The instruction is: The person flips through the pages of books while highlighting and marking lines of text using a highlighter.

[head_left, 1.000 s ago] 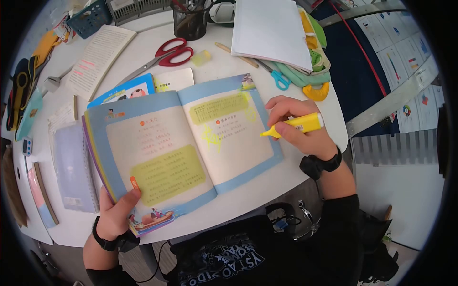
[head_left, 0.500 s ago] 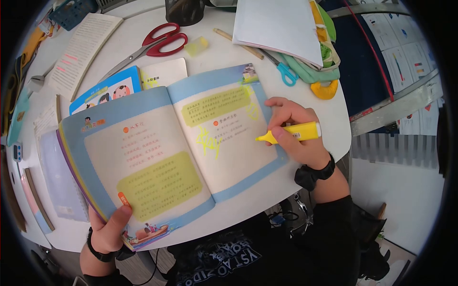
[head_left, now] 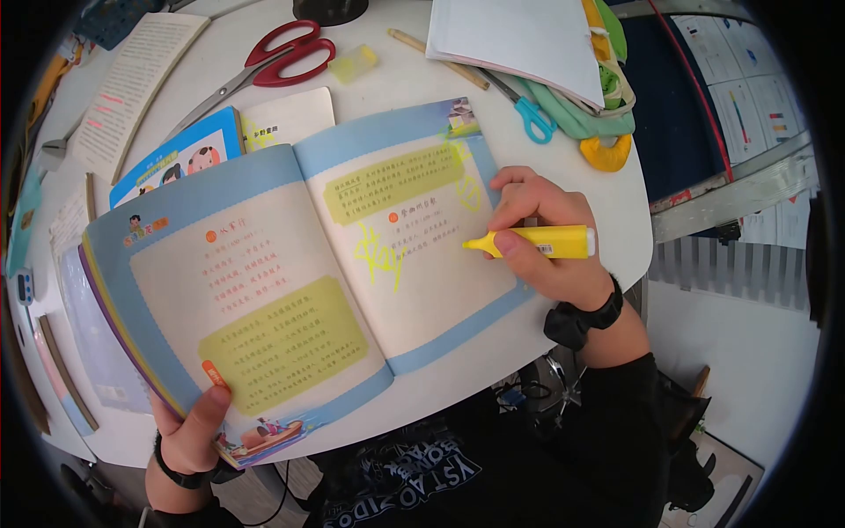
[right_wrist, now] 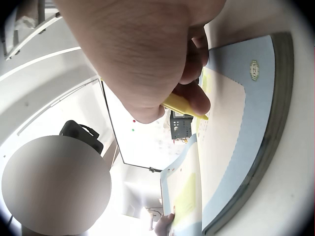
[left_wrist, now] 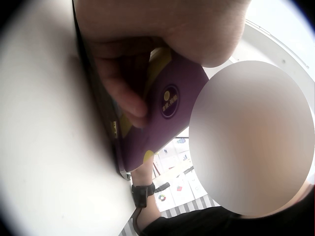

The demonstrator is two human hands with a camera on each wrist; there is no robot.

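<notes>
An open book [head_left: 440, 308] with blue page borders lies before me, its left side tilted up off the table. My left hand [head_left: 195, 436] grips its lower left corner, thumb on the page. In the left wrist view the fingers curl under the purple back cover [left_wrist: 184, 93]. My right hand [head_left: 550, 207] pinches a yellow highlighter [head_left: 547, 242], uncapped tip pointing left at the short text on the right page. The right wrist view shows the highlighter tip [right_wrist: 203, 117] right at the paper. Yellow scribbles [head_left: 380, 257] mark that page left of the text.
Behind the book lie a blue-covered book [head_left: 185, 158], red-handled scissors [head_left: 286, 57] and a pale yellow block [head_left: 354, 63]. A stack of white paper [head_left: 510, 53] and blue-handled scissors [head_left: 533, 121] are at the back right. A printed book [head_left: 136, 88] lies at the back left.
The highlighter tip has moved left from the right page's blue border to the end of the text lines. In the head view, book and left hand have shifted left; the left grip is unchanged.
</notes>
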